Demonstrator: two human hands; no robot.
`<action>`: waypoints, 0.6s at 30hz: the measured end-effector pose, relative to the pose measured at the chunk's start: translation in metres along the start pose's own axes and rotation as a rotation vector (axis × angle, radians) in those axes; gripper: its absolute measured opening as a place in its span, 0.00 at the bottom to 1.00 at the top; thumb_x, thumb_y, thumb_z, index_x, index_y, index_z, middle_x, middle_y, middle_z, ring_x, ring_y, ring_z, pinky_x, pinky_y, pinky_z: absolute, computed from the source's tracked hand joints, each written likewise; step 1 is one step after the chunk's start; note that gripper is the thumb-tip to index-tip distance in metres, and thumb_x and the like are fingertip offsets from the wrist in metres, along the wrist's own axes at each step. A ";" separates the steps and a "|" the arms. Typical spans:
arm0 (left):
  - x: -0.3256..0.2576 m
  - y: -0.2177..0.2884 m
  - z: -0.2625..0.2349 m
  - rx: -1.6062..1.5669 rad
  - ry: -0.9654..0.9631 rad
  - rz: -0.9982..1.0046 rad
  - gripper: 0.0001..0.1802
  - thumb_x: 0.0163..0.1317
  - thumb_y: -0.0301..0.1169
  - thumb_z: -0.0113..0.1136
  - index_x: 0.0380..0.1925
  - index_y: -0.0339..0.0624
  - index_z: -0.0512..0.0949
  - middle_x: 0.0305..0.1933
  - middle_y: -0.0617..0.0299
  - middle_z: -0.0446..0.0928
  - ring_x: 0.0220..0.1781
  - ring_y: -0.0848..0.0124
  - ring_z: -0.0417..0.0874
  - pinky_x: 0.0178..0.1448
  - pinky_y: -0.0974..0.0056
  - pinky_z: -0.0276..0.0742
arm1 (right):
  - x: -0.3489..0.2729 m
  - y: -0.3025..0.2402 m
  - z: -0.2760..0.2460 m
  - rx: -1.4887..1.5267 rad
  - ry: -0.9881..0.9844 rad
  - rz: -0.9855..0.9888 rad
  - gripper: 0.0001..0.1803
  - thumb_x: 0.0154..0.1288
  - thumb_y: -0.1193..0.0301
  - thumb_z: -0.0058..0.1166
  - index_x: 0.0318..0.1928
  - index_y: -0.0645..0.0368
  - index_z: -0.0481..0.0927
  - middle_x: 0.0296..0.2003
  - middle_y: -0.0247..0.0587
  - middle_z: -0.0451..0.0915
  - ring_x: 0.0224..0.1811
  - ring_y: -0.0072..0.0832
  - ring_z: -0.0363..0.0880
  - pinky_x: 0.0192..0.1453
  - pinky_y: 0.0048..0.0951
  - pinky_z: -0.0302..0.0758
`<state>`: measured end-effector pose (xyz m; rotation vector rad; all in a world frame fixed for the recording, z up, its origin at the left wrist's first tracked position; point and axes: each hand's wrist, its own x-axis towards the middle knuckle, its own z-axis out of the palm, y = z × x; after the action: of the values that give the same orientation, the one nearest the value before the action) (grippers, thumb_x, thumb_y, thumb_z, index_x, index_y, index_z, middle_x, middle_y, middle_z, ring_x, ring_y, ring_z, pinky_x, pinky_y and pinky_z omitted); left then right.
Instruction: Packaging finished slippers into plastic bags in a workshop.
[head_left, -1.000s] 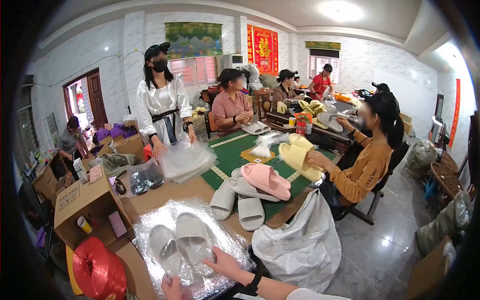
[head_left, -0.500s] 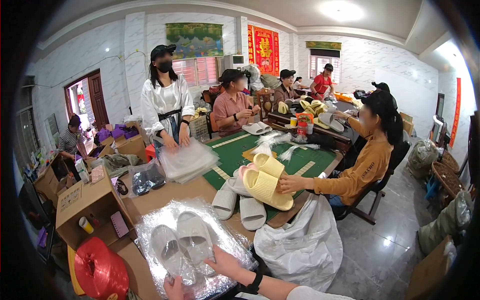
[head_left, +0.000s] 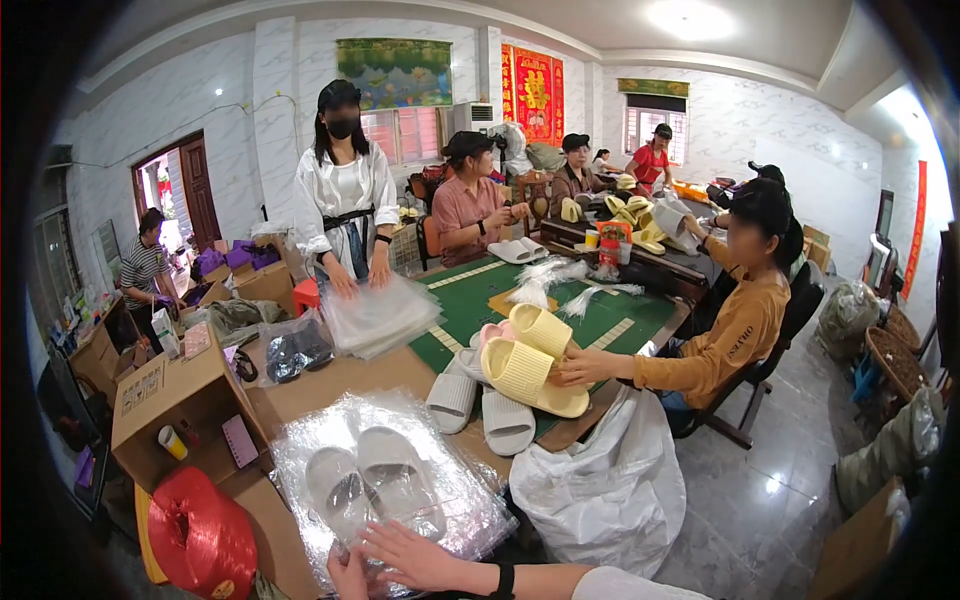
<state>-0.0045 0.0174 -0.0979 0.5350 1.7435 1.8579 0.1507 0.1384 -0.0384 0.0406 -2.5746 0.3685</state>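
Note:
A pair of grey slippers (head_left: pixel 388 462) lies inside a clear plastic bag (head_left: pixel 437 505), on top of a shiny stack of such bags. My left hand (head_left: pixel 347 574) is at the near edge of the bag, thumb and fingers closed on the plastic. Beside it, my right hand (head_left: pixel 412 556) rests flat on the bag just below the slipper heels, its fingers stretched out and holding nothing. More grey slippers (head_left: pixel 508 422) sit to the right beyond the stack. Among them are yellow slippers (head_left: pixel 522 372), which a co-worker's hand touches.
An open cardboard box (head_left: pixel 180 392) and a red roll of plastic twine (head_left: pixel 200 530) stand at left. A white sack (head_left: pixel 605 490) hangs at the table's right edge. Across the table, a standing person handles a pile of clear bags (head_left: pixel 380 315). A green mat (head_left: pixel 470 300) covers the far part.
My right hand has let go of the bag's side and moved left and nearer, now spread flat beside my left hand. The yellow slippers and the seated co-worker's near hand look much the same.

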 end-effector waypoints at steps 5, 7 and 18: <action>-0.008 0.017 0.007 -0.016 0.012 -0.039 0.09 0.71 0.33 0.61 0.42 0.40 0.73 0.24 0.66 0.72 0.16 0.76 0.68 0.17 0.70 0.61 | -0.010 0.009 0.004 0.020 -0.087 0.142 0.39 0.78 0.49 0.43 0.78 0.60 0.54 0.78 0.49 0.54 0.81 0.45 0.50 0.83 0.48 0.47; -0.014 0.030 0.011 0.020 0.007 0.000 0.10 0.71 0.34 0.61 0.41 0.41 0.73 0.23 0.66 0.71 0.16 0.76 0.67 0.17 0.69 0.61 | -0.010 0.016 -0.003 -0.061 -0.096 0.207 0.41 0.78 0.46 0.42 0.77 0.62 0.55 0.78 0.49 0.56 0.81 0.44 0.51 0.82 0.47 0.49; -0.008 0.011 0.001 0.008 -0.032 0.006 0.09 0.71 0.34 0.61 0.39 0.44 0.72 0.18 0.67 0.66 0.13 0.76 0.65 0.15 0.68 0.56 | -0.035 0.054 -0.028 -0.309 0.055 0.486 0.36 0.77 0.43 0.39 0.74 0.52 0.65 0.76 0.43 0.61 0.80 0.42 0.55 0.80 0.58 0.49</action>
<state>0.0013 0.0131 -0.0865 0.5703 1.7315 1.8372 0.1899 0.1961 -0.0467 -0.7039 -2.5344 0.1357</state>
